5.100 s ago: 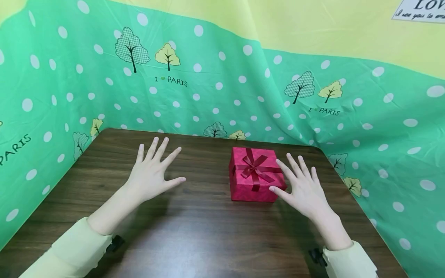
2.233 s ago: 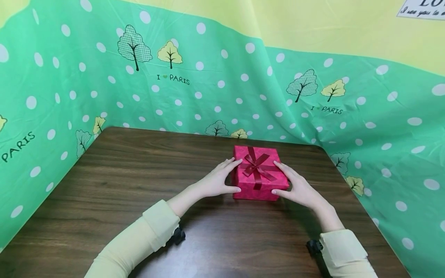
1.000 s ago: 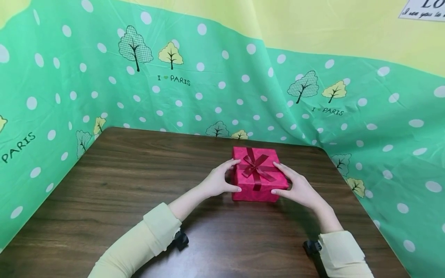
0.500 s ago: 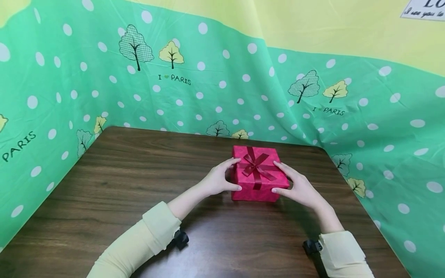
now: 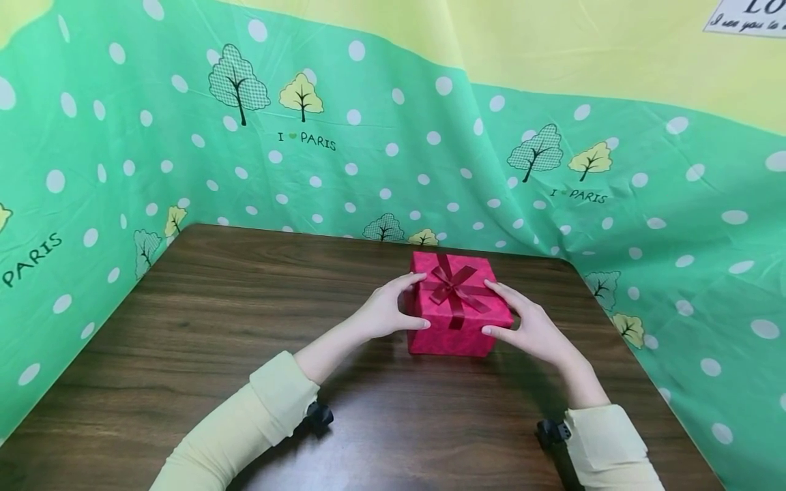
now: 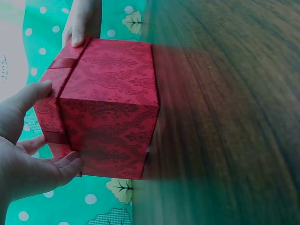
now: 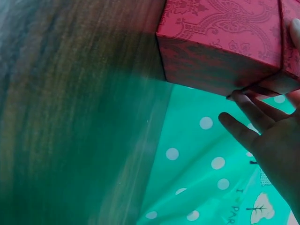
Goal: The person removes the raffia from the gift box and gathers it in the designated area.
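A red gift box (image 5: 451,343) with a patterned surface stands on the table towards the back right. Its lid (image 5: 475,267) bears a dark red ribbon tied in a bow (image 5: 453,286). From the left side, my left hand (image 5: 382,312) grips the lid, thumb at the front and fingers along the side. My right hand (image 5: 539,333) holds the lid's opposite side in the same way. The left wrist view shows the lid's edge as a dark line against the box body (image 6: 110,75). In the right wrist view, some right-hand fingers (image 7: 253,112) reach under the lid's side.
The dark wooden table (image 5: 202,307) has rounded back corners. Green cloth (image 5: 368,170) with white dots and printed trees hangs behind it and along both sides. A black strap-on camera (image 5: 319,416) sits at the left wrist, another (image 5: 551,433) at the right.
Both hands came from spread above the table to the box's sides and took hold of the lid. In the last half second the lid and hands have risen slightly; the box body stays put.
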The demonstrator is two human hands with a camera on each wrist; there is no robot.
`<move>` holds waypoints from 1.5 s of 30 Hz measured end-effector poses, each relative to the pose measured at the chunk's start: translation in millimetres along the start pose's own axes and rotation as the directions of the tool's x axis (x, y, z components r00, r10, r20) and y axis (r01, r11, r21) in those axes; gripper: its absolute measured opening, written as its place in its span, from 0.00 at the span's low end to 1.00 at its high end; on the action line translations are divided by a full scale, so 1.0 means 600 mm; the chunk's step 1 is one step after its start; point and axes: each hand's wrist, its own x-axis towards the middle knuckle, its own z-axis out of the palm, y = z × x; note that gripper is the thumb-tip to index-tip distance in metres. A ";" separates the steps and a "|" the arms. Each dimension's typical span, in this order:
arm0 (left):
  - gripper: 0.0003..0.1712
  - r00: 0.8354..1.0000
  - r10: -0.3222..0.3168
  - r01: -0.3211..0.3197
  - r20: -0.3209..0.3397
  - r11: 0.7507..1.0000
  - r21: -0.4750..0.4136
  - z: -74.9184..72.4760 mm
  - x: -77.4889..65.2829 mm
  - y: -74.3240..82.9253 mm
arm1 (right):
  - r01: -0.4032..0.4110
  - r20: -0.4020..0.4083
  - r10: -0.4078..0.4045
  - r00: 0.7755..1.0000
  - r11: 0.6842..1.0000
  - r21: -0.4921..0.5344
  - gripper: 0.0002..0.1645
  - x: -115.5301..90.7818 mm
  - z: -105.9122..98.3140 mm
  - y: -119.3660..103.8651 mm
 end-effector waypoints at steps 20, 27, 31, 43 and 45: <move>0.47 1.000 0.028 -0.028 0.014 1.000 -0.007 -0.018 0.006 0.014 | 0.043 -0.061 -0.040 0.997 0.998 0.047 0.49 0.000 -0.024 -0.014; 0.47 1.000 0.008 -0.007 0.025 0.999 -0.047 -0.028 0.006 0.027 | 0.052 -0.089 -0.050 0.995 0.998 0.027 0.48 -0.005 -0.035 -0.018; 0.46 1.000 0.002 0.000 0.028 0.998 -0.065 -0.033 0.006 0.036 | 0.054 -0.090 -0.052 0.995 0.998 0.020 0.48 -0.011 -0.042 -0.021; 0.45 0.998 0.007 -0.002 0.055 0.996 -0.092 -0.058 -0.002 0.059 | 0.121 -0.093 -0.117 0.989 0.992 0.037 0.51 -0.028 -0.066 -0.030; 0.45 0.998 0.008 -0.002 0.062 0.996 -0.089 -0.063 -0.004 0.063 | 0.131 -0.089 -0.126 0.988 0.990 0.046 0.52 -0.030 -0.070 -0.031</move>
